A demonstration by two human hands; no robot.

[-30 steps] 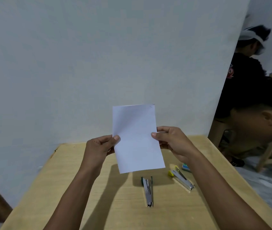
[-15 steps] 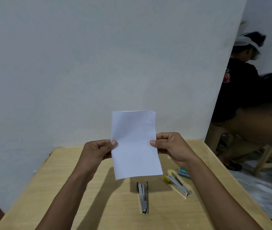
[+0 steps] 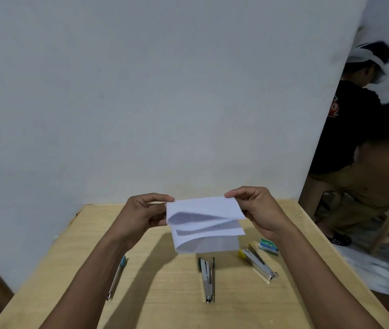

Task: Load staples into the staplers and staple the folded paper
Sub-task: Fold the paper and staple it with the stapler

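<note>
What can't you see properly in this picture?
All in the head view:
- Left stapler: mostly hidden behind the left forearm.
- Middle stapler: its far end is covered by the paper.
- Staple box: print too small to read.
- Whether the staplers hold staples: cannot tell.
- Both forearms: cut off by the bottom edge.

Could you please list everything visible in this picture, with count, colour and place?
paper: one, white, folded over, held above the table between both hands
staplers: three, silver; green-ended at centre, yellow-ended right of it, blue-ended beside the left forearm
staple box: one, green, right part of the table
table: one, light wood, against the wall
wall: one, white, behind the table
bystanders: two, at the right edge
left hand: pinching the paper's left edge
right hand: pinching the paper's right edge
</note>
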